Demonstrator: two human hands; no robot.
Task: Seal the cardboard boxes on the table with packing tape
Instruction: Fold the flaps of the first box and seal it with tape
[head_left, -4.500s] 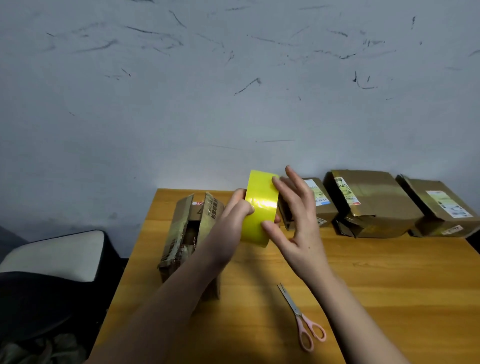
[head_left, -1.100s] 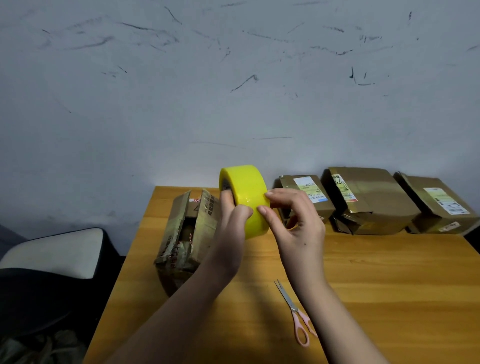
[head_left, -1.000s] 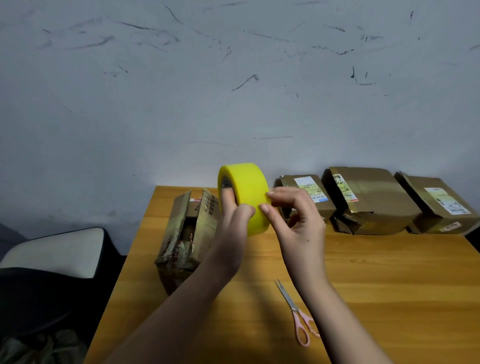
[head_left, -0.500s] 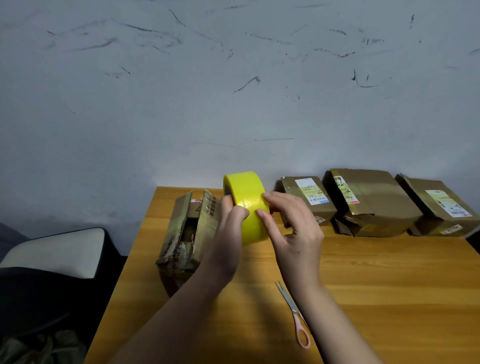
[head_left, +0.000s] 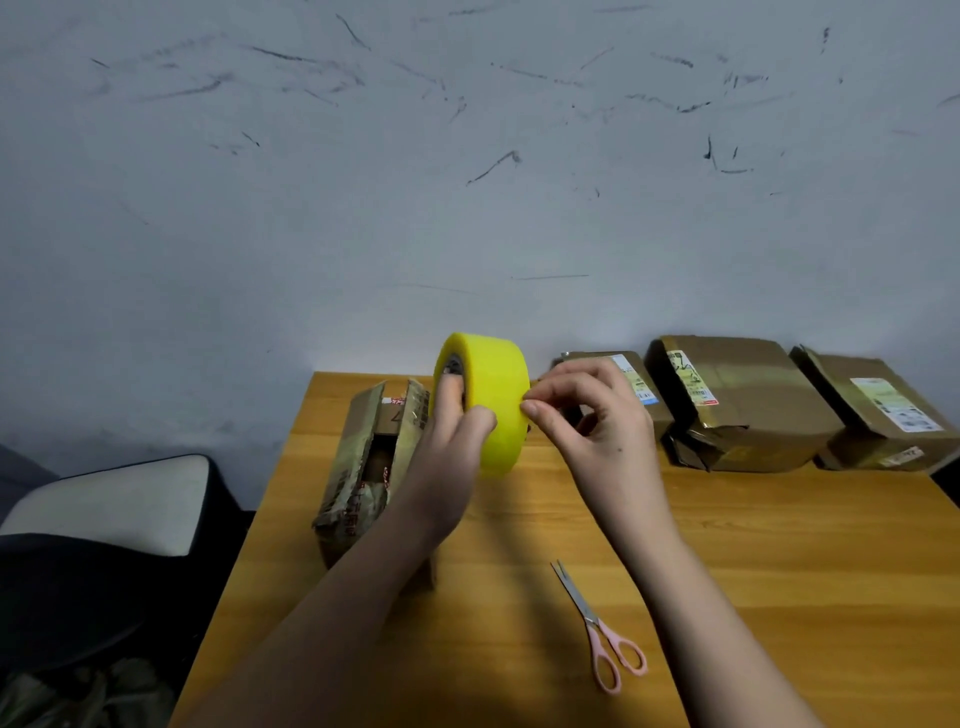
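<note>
Right hand (head_left: 597, 431): thumb and forefinger tips pinched together at the roll's outer face, other fingers (head_left: 582, 376) curled above. I read this as picking at the tape end; I can't tell from here whether any tape has lifted.

Left hand (head_left: 452, 462): fingers through the core, thumb across the face, gripping the yellow tape roll (head_left: 491, 400) in the air over the tabletop (head_left: 779, 545).

Change: half a second back the right fingers lay flatter over the roll; now they've closed to a pinch at its edge, and the roll sits slightly higher. Search seems over, peel starting.

Open box (head_left: 363, 467) stands just left of the roll, flaps up, unsealed. Scissors (head_left: 597, 629) lie near, untouched. Three boxes (head_left: 737, 400) sit along the wall side.
</note>
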